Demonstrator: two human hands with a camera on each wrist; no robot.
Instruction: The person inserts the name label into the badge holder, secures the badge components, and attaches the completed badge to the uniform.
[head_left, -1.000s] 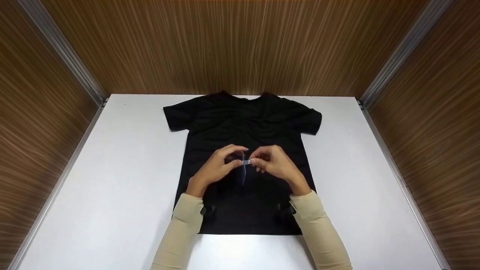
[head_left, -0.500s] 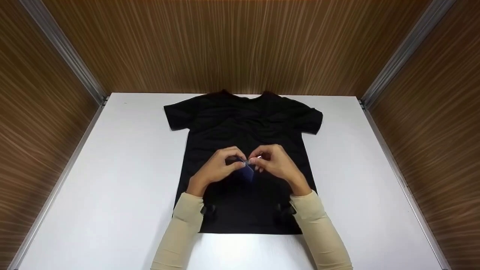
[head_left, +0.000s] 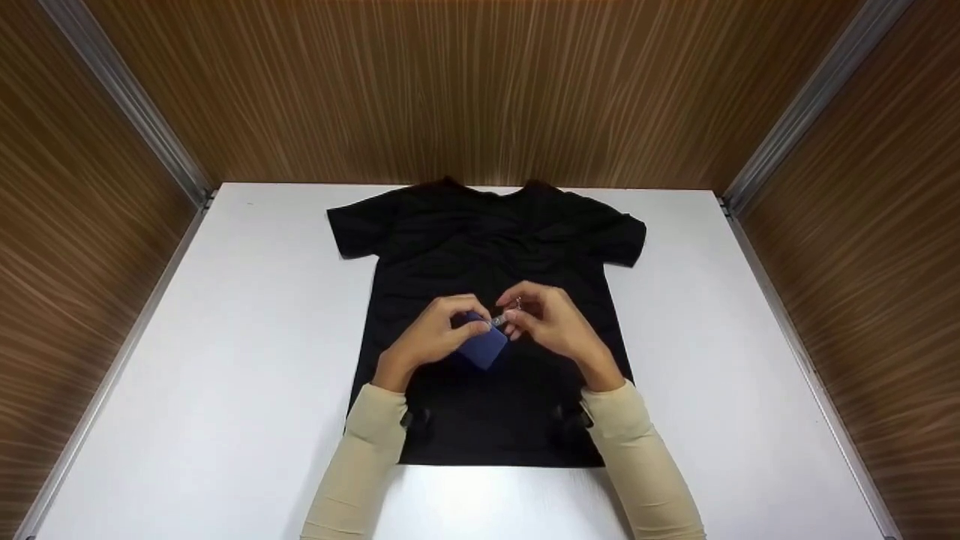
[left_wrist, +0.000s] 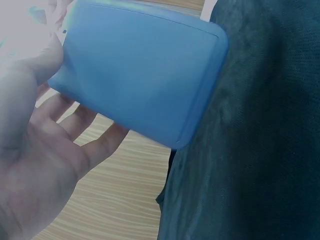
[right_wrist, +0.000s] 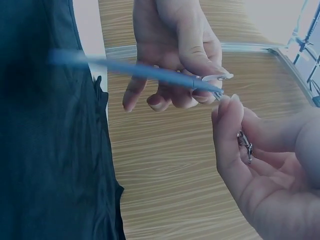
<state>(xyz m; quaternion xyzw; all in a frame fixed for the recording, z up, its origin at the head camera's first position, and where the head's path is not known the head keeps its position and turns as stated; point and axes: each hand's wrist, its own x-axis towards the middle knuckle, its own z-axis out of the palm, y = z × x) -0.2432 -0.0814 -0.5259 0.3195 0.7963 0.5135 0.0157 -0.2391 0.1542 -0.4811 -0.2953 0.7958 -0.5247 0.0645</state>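
A flat blue badge holder (head_left: 484,349) with rounded corners hangs over the black T-shirt (head_left: 487,427). My left hand (head_left: 439,328) pinches it near its top end, thumb in front and fingers behind. In the left wrist view its plain blue face (left_wrist: 142,67) tilts toward the lower right. A short clear strap (head_left: 498,320) joins the holder to a metal clip (right_wrist: 245,146). My right hand (head_left: 553,322) pinches the strap between thumb and fingertips, with the clip tucked inside its curled fingers. The holder appears edge-on in the right wrist view.
The T-shirt lies spread on a white table (head_left: 247,360), neckline away from me, sleeves out to both sides, slightly wrinkled across the chest. Wood-grain panels (head_left: 480,90) with metal edge strips stand behind and on both sides of the table.
The badge holder has turned from edge-on to showing its blue face, swinging toward the left hand. The right hand's index finger has lifted a little, and the metal clip now shows inside that hand.
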